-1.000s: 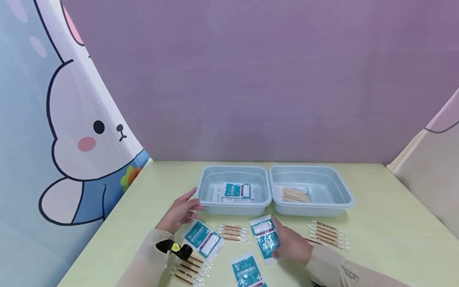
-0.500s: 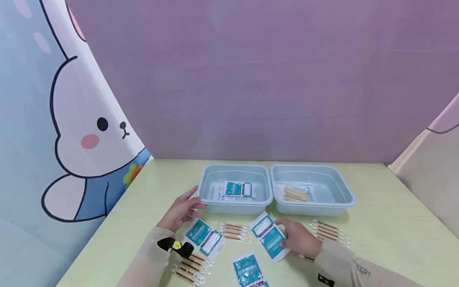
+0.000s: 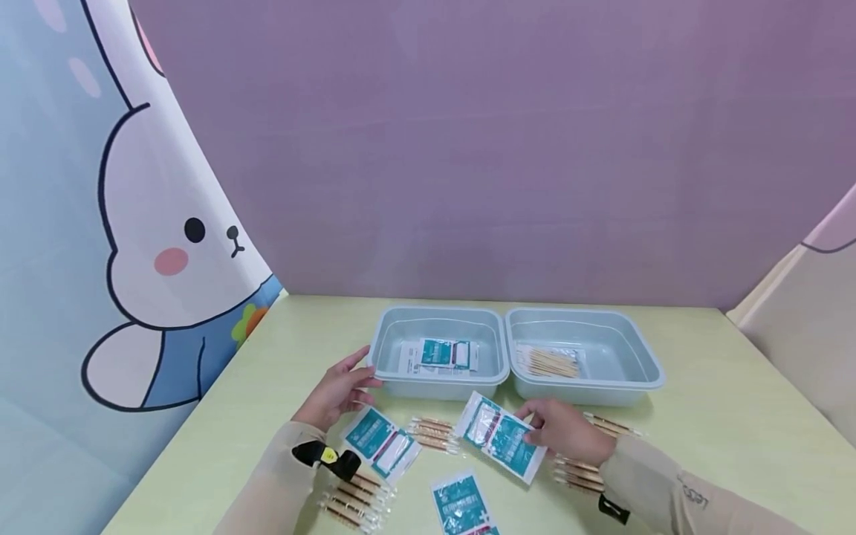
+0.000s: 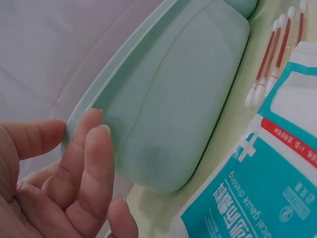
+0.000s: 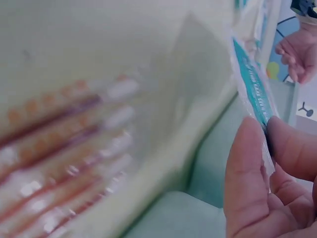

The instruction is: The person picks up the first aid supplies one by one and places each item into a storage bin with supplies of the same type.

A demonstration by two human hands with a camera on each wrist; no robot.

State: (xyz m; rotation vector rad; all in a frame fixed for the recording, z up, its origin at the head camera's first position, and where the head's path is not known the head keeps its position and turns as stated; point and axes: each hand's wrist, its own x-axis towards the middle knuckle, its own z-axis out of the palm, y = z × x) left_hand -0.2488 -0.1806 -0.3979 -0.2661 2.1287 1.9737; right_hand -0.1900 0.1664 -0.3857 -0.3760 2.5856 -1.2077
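Pinching a gauze packet [image 3: 501,438] between thumb and bent finger of the right hand [image 3: 568,431], with a narrow grip on one long edge. Observed that packet raised off the table [image 3: 709,431], tilted, in front of the two tubs, and nearly edge-on in the right wrist view. Noted the left hand [image 3: 339,391] at the near left corner of the left tub [image 3: 435,388], touching the rim with fingers apart and loosely bent (cannot tell how firmly pressed).

Found inside the left tub: a second gauze packet [image 3: 443,354], lying over a white printed packet [image 3: 407,358]. Found inside the right tub [image 3: 615,364], just beside the left one: thin wooden sticks [image 3: 551,362] with a clear wrapper, toward the left end.

Recorded near the left wrist: a slanted gauze packet [image 3: 383,444], marked "gauze dressing", and below it a lower swab pack [image 3: 357,504]. Recorded further right: a middle swab pack [image 3: 433,434], and nearer the wearer a front gauze packet [image 3: 464,505], cut off by the lower edge of the head view. Saw more brown-stemmed swabs [image 3: 578,475] about the right wrist, partly hidden; cannot tell whether in one pack or several. Logged behind the table: a purple backdrop [image 3: 468,148].
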